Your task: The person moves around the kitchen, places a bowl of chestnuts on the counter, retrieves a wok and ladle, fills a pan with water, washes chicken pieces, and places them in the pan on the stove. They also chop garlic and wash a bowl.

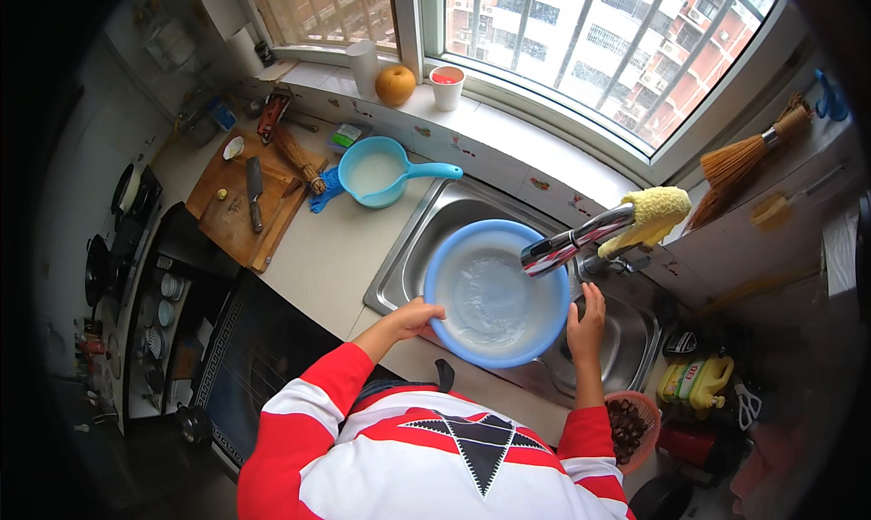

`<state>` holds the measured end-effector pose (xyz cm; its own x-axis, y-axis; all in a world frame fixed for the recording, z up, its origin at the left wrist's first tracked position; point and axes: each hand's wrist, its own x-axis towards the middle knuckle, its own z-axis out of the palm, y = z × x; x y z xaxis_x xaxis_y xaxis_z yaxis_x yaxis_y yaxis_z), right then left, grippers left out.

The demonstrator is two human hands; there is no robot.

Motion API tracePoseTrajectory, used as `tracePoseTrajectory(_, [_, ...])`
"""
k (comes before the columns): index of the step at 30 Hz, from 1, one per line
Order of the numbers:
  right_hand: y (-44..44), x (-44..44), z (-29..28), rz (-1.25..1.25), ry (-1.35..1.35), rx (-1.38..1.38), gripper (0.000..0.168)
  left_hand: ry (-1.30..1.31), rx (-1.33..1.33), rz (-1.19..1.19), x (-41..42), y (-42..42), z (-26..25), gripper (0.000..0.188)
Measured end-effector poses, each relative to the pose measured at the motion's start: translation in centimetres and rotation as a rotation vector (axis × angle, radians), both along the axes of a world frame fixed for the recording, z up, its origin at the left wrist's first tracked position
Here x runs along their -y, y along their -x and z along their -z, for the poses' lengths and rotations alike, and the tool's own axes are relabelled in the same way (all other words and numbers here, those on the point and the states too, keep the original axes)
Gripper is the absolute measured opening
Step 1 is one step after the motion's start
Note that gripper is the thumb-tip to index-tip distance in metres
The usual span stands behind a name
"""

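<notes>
A blue plastic basin [500, 361] with water in it stands over the stainless steel double sink [408, 258], below the chrome faucet [544, 256]. My left hand [413, 317] grips the basin's rim at its left side, thumb over the edge. At the right side my right hand [586, 324] lies against the basin's outer wall with the fingers extended; whether it bears any weight cannot be told. A yellow cloth [653, 214] hangs over the faucet's upper part. To the left of the sink, a turquoise handled dipper [374, 173] holds cloudy liquid.
A wooden cutting board [228, 214] carries a cleaver [254, 183]. Dark brown pieces fill a pink plastic basket [653, 421] beside my right forearm. A yellow jug [694, 380] stands right of the sink. On the windowsill are a round orange-yellow fruit [395, 85] and a paper cup [447, 94].
</notes>
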<state>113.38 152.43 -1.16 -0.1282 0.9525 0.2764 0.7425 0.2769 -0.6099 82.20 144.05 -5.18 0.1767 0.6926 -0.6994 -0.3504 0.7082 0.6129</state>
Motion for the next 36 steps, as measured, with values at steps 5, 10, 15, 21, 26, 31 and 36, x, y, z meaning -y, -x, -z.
tracePoseTrajectory(5, [2.8,1.9,0.3,-0.064,0.111,-0.183,0.032,0.030,-0.082,-0.157,0.4,0.4,2.3,0.038])
tracePoseTrajectory(10, [2.4,3.0,-0.2,-0.089,0.155,-0.300,0.027,0.016,0.010,-0.097,1.8,-0.5,1.0,0.039])
tracePoseTrajectory(15, [-0.4,3.0,-0.1,0.086,0.229,-0.389,0.021,0.033,0.081,-0.250,0.3,0.6,2.8,0.029])
tracePoseTrajectory(21, [-1.9,3.1,-0.1,0.061,0.226,-0.417,0.022,0.061,0.148,-0.180,0.6,-1.8,2.7,0.023])
tracePoseTrajectory(26, [-4.1,3.3,-0.1,0.233,0.330,-0.614,0.019,0.087,0.072,-0.352,0.9,1.3,2.5,0.023])
tracePoseTrajectory(31, [0.6,2.4,-0.3,-0.003,0.290,-0.626,0.023,0.033,-0.002,-0.296,0.9,-2.3,2.3,0.024])
tracePoseTrajectory(36, [5.5,2.0,5.3,-0.600,0.244,0.056,0.032,-0.023,-0.151,-0.283,1.0,-2.2,0.8,0.029])
